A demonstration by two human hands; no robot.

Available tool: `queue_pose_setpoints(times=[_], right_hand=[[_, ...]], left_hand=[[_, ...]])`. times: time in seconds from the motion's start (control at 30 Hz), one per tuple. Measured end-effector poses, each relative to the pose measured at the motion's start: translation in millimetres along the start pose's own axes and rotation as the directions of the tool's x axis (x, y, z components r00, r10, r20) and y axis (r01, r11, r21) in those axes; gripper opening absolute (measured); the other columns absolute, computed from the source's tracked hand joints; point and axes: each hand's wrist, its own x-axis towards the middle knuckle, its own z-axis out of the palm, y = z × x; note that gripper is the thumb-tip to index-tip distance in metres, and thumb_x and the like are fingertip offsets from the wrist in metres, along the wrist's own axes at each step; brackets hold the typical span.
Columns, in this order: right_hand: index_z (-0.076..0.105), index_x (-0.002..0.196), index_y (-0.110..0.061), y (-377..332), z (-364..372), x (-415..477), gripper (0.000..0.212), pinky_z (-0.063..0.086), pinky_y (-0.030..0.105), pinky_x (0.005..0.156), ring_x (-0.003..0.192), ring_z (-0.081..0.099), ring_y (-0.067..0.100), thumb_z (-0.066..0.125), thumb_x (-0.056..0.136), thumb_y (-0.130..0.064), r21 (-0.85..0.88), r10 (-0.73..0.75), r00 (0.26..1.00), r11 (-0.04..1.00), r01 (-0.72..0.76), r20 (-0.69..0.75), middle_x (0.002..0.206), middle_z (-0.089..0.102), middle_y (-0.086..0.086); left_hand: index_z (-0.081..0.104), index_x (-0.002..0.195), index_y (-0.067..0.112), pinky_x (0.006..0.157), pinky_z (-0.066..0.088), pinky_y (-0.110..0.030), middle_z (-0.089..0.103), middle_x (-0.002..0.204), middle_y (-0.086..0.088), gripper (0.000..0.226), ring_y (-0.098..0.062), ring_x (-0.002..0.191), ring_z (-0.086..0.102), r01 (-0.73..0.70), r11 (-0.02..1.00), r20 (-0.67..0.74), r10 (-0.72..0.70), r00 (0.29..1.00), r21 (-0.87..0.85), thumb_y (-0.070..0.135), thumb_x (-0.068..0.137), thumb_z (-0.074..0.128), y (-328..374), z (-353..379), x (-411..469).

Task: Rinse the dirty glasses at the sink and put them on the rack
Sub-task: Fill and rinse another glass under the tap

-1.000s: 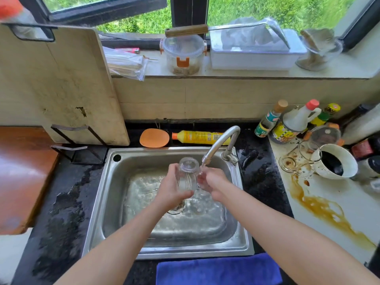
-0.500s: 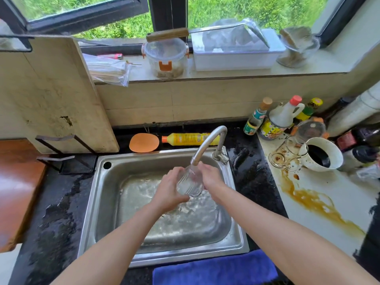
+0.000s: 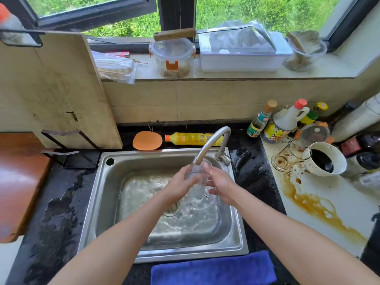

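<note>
Left hand (image 3: 181, 185) grips the glass (image 3: 198, 179), which I've just shifted from beside the tap (image 3: 207, 145) to right under its spout, over the sink (image 3: 115, 161), so the rinse is underway. Right hand (image 3: 223, 187) touches its far side; I can't tell its grip. A stained glass (image 3: 292, 159) waits on the table (image 3: 339, 202).

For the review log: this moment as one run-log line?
step: rinse | glass: under tap, over sink | left hand: grips glass | right hand: touches glass
</note>
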Motion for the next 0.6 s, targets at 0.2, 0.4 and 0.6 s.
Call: queue_pose_setpoints(times=[0.2, 0.4, 0.6], right_hand=[[0.061, 0.117, -0.041, 8, -18, 5, 0.033, 0.029, 0.019, 0.043, 0.051, 0.04, 0.009, 0.056, 0.091, -0.06, 0.149, 0.211, 0.977, 0.968, -0.203, -0.04, 0.08, 0.061, 0.005], [0.062, 0.118, -0.018, 19, -22, 15, 0.042, 0.06, 0.032, 0.061, 0.071, 0.071, 0.027, 0.057, 0.094, -0.052, 0.415, 0.414, 0.908, 0.816, -0.402, 0.064, 0.107, 0.067, 0.016], [0.063, 0.113, -0.005, 22, -3, 34, 0.053, 0.043, 0.022, 0.031, 0.066, 0.065, 0.025, 0.059, 0.092, -0.054, 0.437, 0.503, 0.847, 0.732, -0.522, 0.171, 0.098, 0.066, 0.015]], left_hand=[[0.047, 0.134, 0.022, 0.074, 0.053, -0.041, 0.049, 0.119, 0.001, 0.039, -0.018, 0.089, 0.057, 0.044, 0.997, 0.014, -0.045, 0.999, 0.061, 0.041, 0.102, 0.036, 30, 16, 24], [0.069, 0.11, 0.01, 0.077, 0.05, -0.039, 0.062, 0.114, -0.004, 0.03, -0.018, 0.092, 0.056, 0.069, 0.997, -0.001, -0.069, 0.998, -0.035, 0.022, 0.101, 0.044, 37, 18, 40], [0.064, 0.119, 0.01, 0.097, 0.043, -0.038, 0.062, 0.119, -0.008, 0.04, -0.02, 0.11, 0.054, 0.045, 0.998, -0.019, -0.046, 0.999, -0.046, 0.036, 0.103, 0.039, 28, 1, 24]])
